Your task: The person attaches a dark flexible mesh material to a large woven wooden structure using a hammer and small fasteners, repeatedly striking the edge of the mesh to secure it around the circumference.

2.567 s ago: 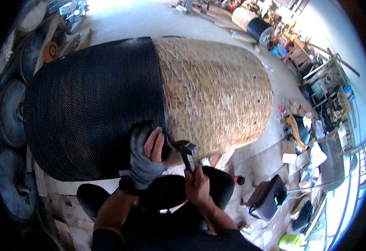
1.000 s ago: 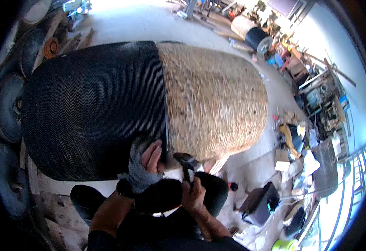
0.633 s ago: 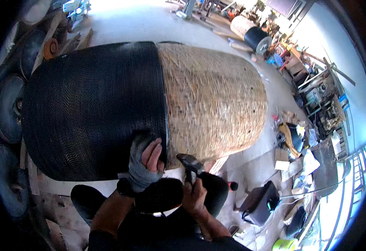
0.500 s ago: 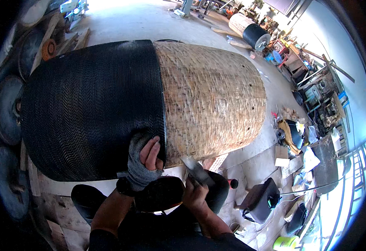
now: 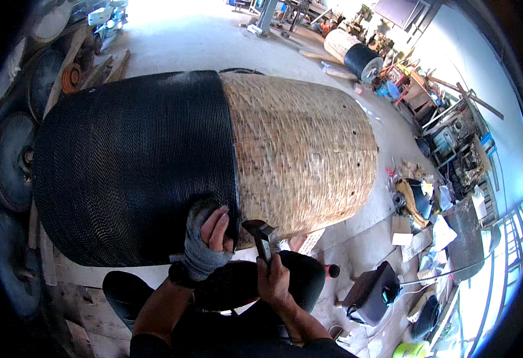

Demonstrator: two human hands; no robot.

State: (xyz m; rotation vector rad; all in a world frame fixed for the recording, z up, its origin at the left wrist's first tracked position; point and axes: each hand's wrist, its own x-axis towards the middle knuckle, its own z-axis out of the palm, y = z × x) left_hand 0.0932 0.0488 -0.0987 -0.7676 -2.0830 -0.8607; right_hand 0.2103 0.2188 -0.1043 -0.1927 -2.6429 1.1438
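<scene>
A big drum lies across in front of me. Its left part is a black ridged covering [image 5: 136, 161], and its right part is bare, rough pale wood [image 5: 303, 155]. My left hand [image 5: 209, 235], in a grey glove that leaves fingertips bare, rests at the lower right edge of the black covering. Its fingers are curled together; whatever they may pinch is hidden. In my right hand [image 5: 275, 280] is a hammer [image 5: 261, 232], gripped by the handle. The hammer's head is raised close to the wood, just right of the covering's edge.
Dark round discs [image 5: 14, 158] and wooden beams [image 5: 118, 65] line the left side. A dark boxy stool [image 5: 374, 292] stands at lower right, near scattered scraps and a yellow-green bucket [image 5: 412, 349]. Farther back lies a second, partly black drum [image 5: 363, 59].
The hammer has turned and moved up and left, its head now nearer my left hand. My left hand stays at the covering's edge. The view has shifted slightly.
</scene>
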